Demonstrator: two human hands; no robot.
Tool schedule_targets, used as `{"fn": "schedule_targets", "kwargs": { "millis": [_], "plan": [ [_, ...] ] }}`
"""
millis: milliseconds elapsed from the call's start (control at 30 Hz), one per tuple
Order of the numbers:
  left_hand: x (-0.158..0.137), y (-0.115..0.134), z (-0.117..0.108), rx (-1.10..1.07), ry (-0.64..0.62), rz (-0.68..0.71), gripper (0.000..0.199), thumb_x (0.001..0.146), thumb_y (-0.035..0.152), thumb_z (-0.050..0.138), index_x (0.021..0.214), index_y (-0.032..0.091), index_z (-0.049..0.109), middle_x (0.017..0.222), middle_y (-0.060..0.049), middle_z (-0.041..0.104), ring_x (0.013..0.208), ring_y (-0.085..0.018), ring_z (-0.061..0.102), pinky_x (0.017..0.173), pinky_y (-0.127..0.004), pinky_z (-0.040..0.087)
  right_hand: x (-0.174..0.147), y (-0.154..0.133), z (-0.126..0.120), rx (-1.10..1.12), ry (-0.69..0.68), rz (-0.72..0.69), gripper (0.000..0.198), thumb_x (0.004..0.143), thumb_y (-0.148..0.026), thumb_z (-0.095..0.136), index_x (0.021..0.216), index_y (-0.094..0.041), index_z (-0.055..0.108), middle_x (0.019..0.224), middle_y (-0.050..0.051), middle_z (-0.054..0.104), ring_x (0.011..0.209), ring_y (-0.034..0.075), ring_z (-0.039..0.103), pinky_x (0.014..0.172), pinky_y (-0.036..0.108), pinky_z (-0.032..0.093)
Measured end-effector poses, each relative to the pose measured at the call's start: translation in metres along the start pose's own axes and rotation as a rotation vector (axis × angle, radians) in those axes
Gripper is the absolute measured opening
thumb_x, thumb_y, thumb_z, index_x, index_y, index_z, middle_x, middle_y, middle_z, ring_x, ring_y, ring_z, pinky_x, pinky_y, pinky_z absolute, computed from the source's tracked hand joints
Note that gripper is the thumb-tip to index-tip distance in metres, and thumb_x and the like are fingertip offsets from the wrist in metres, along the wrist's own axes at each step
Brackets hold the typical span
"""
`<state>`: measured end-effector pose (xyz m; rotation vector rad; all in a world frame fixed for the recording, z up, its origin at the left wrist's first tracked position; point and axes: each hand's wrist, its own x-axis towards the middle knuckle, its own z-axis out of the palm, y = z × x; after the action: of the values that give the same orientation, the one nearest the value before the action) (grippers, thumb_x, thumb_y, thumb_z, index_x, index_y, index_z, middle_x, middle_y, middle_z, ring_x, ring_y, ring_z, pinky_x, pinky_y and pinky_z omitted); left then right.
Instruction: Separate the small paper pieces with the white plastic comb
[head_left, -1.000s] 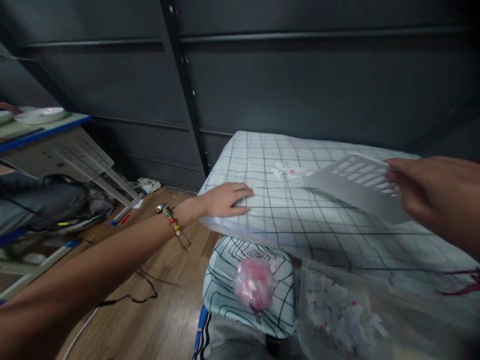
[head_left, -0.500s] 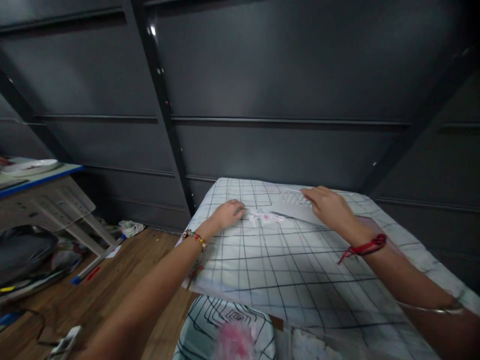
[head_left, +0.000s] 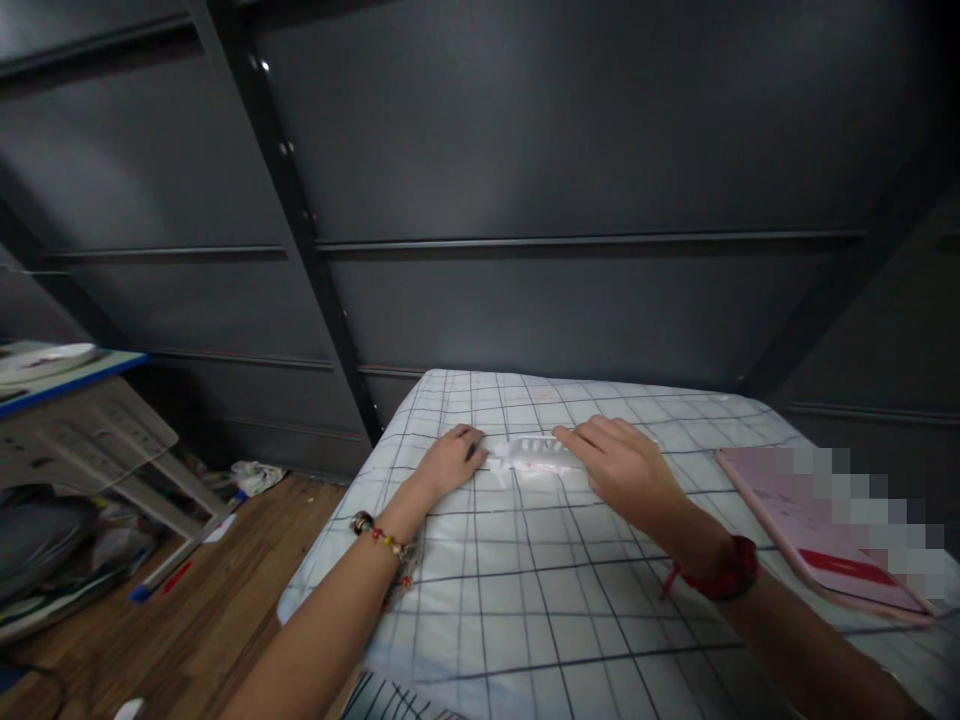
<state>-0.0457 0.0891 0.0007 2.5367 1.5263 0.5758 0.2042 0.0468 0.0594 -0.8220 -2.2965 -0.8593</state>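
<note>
Now both hands lie flat on a checked cloth (head_left: 525,600) with thin dark grid lines on pale fabric, spread over the counter. The right hand (head_left: 626,465) has its fingers stretched out and together, pressing down on a white slotted plastic plate (head_left: 536,452), which lies flat on the cloth between the two hands. The left hand (head_left: 450,460) rests palm down, fingers loosely extended, its fingertips just beside the plate's left end and gripping nothing. A beaded bracelet (head_left: 379,535) circles the left wrist, a red cord (head_left: 720,578) the right. A flat pink rectangular tablet (head_left: 787,520) lies to the right; its markings cannot be read.
</note>
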Motion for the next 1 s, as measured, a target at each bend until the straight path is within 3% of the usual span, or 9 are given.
{"fn": "schedule_targets", "kwargs": {
  "millis": [233,500,667,867,1000],
  "plan": [
    [0.001,0.004,-0.002,0.026,-0.033,0.015,0.030,0.093,0.029,0.046,0.114,0.011,0.057,0.115,-0.014,0.057,0.107,-0.025,0.056,0.097,-0.035,0.043,0.006,-0.002,-0.023,-0.057,-0.007,-0.017,0.031,0.076,0.001,0.040,0.086,-0.016,0.064,0.063,0.002,0.059,0.059,0.015,0.046,0.059,0.028,0.033],
    [-0.003,0.003,-0.002,-0.009,-0.033,0.014,0.041,0.088,0.031,0.053,0.123,0.011,0.050,0.123,-0.016,0.052,0.113,-0.026,0.052,0.101,-0.036,0.039,0.004,-0.010,-0.013,-0.072,-0.023,-0.017,0.037,0.073,0.005,0.035,0.087,-0.014,0.064,0.064,0.002,0.059,0.060,0.015,0.047,0.059,0.028,0.034],
    [-0.003,0.003,-0.004,-0.015,-0.015,0.013,0.037,0.090,0.028,0.049,0.123,0.012,0.050,0.123,-0.015,0.052,0.114,-0.026,0.051,0.101,-0.036,0.039,0.000,-0.003,-0.023,-0.063,-0.011,0.008,0.034,0.072,0.003,0.039,0.087,-0.015,0.063,0.062,0.002,0.058,0.059,0.015,0.046,0.059,0.028,0.034],
    [-0.003,0.005,-0.007,0.073,-0.037,-0.066,0.038,0.093,0.028,0.045,0.125,0.009,0.048,0.125,-0.016,0.051,0.114,-0.025,0.051,0.100,-0.036,0.039,-0.003,0.004,-0.037,-0.096,-0.137,0.004,0.033,0.069,0.002,0.041,0.088,-0.014,0.062,0.062,0.002,0.056,0.060,0.015,0.046,0.060,0.028,0.035],
    [-0.003,0.008,-0.008,0.098,-0.063,-0.096,0.040,0.093,0.029,0.044,0.127,0.008,0.047,0.127,-0.016,0.050,0.115,-0.025,0.051,0.101,-0.034,0.038,-0.002,0.004,-0.037,-0.069,-0.141,-0.026,0.033,0.066,0.004,0.040,0.084,-0.015,0.062,0.059,0.001,0.053,0.057,0.014,0.044,0.059,0.028,0.034]
  ]
}}
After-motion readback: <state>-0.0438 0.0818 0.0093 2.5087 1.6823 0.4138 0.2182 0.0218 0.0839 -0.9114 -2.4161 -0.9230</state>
